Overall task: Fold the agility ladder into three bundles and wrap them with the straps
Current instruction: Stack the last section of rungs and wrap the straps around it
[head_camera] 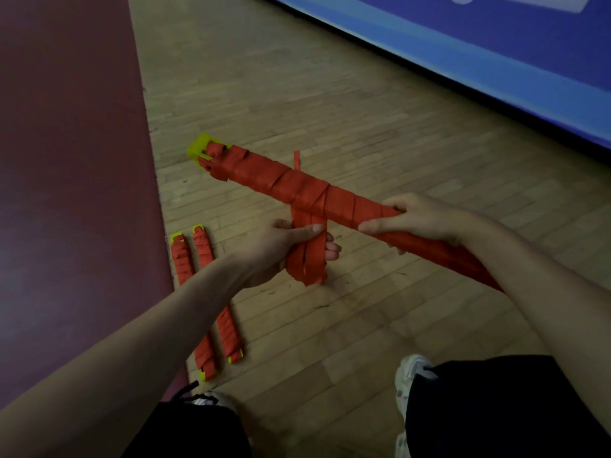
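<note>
Your right hand (413,219) gripped the held bundle (297,190) near its lower end, with the fingers curled over the top and the thumb along the near side. The bundle was off the floor, running diagonally from its yellow end piece (198,150) at upper left down toward your right hip. Red strap was wound along its length.

Your left hand (284,249) pinched the loose strap lengths (307,259) that hung beneath the bundle's middle, thumb across the front and fingers curled behind. A short strap tail (296,160) stuck up behind the bundle.

On the wood floor (363,127), the mat-side bundle (181,259) lay along the dark red mat (66,160). The second floor bundle (203,249) lay just beside it. Both were wrapped and partly hidden by your left forearm. Blue padding (496,61) ran across the upper right.
</note>
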Tool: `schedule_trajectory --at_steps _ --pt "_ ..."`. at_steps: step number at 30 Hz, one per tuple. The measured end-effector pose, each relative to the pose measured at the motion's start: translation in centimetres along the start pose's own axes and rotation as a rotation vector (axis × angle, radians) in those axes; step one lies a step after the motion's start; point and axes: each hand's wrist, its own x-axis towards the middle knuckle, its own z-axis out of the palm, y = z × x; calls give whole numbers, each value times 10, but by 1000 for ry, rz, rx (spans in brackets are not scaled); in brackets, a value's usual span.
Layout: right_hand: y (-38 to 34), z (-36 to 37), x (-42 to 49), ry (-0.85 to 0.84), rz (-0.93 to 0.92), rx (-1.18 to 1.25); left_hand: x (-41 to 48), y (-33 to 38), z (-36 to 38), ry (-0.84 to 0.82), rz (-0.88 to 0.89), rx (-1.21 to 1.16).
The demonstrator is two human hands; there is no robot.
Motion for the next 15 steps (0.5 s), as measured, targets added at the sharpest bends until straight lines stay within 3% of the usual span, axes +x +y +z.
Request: schedule_trajectory --at_steps 6,11,15 --pt "6 2 9 186 0 -308 3 -4 10 62 -19 -96" --pt "5 19 13 251 -66 -757 5 -14 11 99 -9 -63" --pt "-1 29 10 280 -127 -845 4 -14 7 119 15 -90"
